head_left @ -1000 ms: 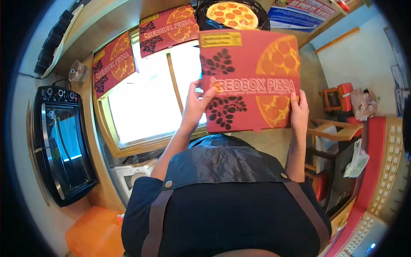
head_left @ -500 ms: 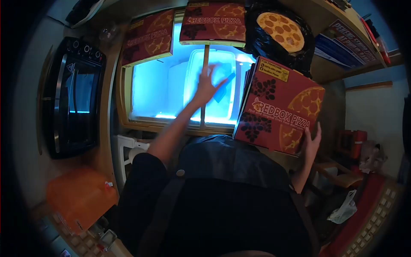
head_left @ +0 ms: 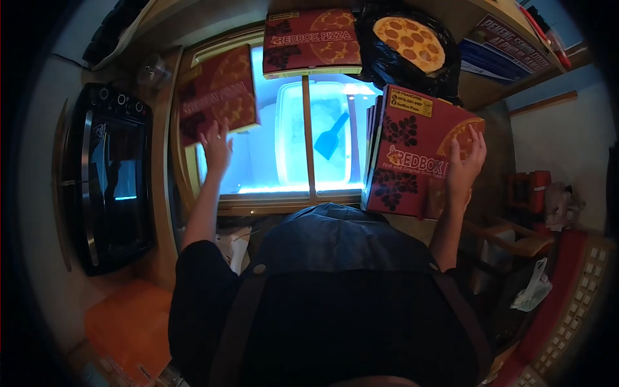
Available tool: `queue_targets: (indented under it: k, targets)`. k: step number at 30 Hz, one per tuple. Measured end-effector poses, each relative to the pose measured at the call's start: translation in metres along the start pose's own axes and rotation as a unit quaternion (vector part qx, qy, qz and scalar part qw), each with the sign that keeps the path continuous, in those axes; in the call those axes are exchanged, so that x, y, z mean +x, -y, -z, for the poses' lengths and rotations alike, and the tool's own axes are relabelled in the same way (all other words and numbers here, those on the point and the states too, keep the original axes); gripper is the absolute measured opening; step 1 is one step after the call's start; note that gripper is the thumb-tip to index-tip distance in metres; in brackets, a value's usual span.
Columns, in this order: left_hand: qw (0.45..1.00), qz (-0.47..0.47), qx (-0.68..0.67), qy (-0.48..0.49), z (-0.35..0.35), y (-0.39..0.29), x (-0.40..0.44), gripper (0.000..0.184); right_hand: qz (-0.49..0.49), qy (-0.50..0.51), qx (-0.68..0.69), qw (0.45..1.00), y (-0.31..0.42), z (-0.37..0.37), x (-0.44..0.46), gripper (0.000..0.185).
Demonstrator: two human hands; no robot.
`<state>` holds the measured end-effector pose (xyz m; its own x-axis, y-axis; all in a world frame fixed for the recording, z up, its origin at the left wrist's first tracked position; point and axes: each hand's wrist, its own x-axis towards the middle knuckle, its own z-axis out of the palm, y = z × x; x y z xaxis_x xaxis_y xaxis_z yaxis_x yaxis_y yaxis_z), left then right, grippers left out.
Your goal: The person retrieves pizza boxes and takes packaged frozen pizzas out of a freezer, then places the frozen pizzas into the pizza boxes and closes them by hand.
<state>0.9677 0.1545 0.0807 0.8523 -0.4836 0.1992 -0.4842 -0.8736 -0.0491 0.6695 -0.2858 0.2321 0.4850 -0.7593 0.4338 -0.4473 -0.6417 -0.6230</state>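
Observation:
At the left, my left hand point(head_left: 218, 148) has its fingers on the front edge of a red pizza box point(head_left: 222, 80), which looks smeared by motion over the lit glass. On the right, a stack of red pizza boxes point(head_left: 409, 145) stands tilted, several edges showing along its left side. My right hand point(head_left: 465, 164) lies on the top box near its right edge, fingers stretched and apart. Another pizza box point(head_left: 313, 42) sits at the back middle. Through the lit glass I see a pale tub point(head_left: 293, 109) and a blue scraper point(head_left: 330, 138).
A pepperoni pizza point(head_left: 410, 44) rests on black plastic point(head_left: 445, 80) at the back right. A black oven point(head_left: 116, 174) stands at the left, above an orange box point(head_left: 132, 329). A wooden bar point(head_left: 310, 145) crosses the lit glass, and a printed sign point(head_left: 506, 51) is at the right.
My left hand has moved from above the glass to the left box, and that box has come nearer to me. My right hand has shifted from the stack's edge onto its top.

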Motion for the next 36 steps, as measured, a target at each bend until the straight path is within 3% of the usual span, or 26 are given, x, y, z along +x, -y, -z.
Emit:
queue_targets:
  k: [4,6,10,15,20,22,24,26,29,32,36]
  targets:
    - [0.987,-0.117,-0.103,-0.033,0.011,-0.036,-0.088,0.058,0.012,0.037,0.05,0.998,0.032,-0.008,-0.012,0.038]
    - [0.974,-0.153,-0.164,0.004,0.01,-0.051,-0.126,0.052,0.037,0.055,0.07,0.995,0.04,-0.014,-0.015,0.036]
    - [0.957,-0.148,-0.247,-0.027,0.019,-0.065,-0.143,0.039,0.099,0.093,0.102,0.985,0.062,-0.031,-0.021,0.032]
    - [0.951,-0.168,-0.255,-0.057,0.033,-0.061,-0.135,0.021,0.167,0.114,0.124,0.971,0.083,-0.044,-0.031,0.029]
    - [0.944,-0.13,-0.284,-0.11,0.044,-0.061,-0.122,0.019,0.185,0.142,0.177,0.956,0.095,-0.05,-0.048,0.03]
    - [0.936,-0.11,-0.304,-0.143,0.067,-0.068,-0.111,0.018,0.279,0.208,0.16,0.924,0.108,-0.056,-0.068,0.031]
    - [0.924,-0.1,-0.334,-0.155,0.09,-0.082,-0.102,0.016,0.345,0.329,0.245,0.844,0.125,-0.072,-0.096,0.037]
    - [0.914,-0.092,-0.368,-0.141,0.118,-0.107,-0.098,0.015,0.492,0.335,0.172,0.785,0.14,-0.085,-0.113,0.053]
    - [0.909,-0.076,-0.398,-0.102,0.148,-0.139,-0.097,0.014,0.475,0.364,0.069,0.798,0.135,-0.094,-0.135,0.076]
    - [0.895,-0.07,-0.429,-0.104,0.166,-0.156,-0.086,0.009,0.46,0.297,0.014,0.836,0.117,-0.094,-0.145,0.076]
    - [0.902,-0.069,-0.408,-0.127,0.185,-0.159,-0.064,0.004,0.426,0.293,-0.004,0.856,0.099,-0.086,-0.152,0.077]
